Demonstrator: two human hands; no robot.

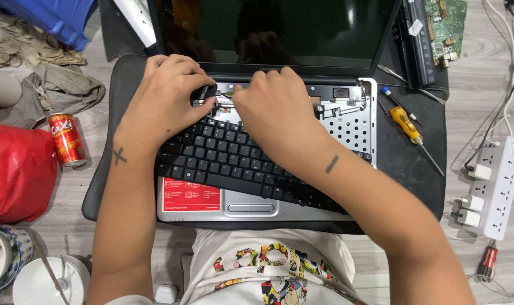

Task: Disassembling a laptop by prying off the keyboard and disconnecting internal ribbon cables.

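Head view: an opened laptop [268, 169] lies centred on a dark mat [404, 164]. The left hand [164, 104] and right hand [274, 113] meet at the far edge of its black keyboard [234, 164], fingers pinched together on a small part there. An orange screwdriver [406, 125] lies right.

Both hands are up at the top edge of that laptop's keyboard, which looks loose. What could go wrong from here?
1. The keyboard sits askew on the laptop; with the left hand and right hand working at its top edge, a hard pull might strain whatever still joins it underneath, which is hidden.
2. The orange-handled screwdriver lies close to the right forearm and could be knocked away.
3. The red can stands beside the mat; if open, a bump could spill it.
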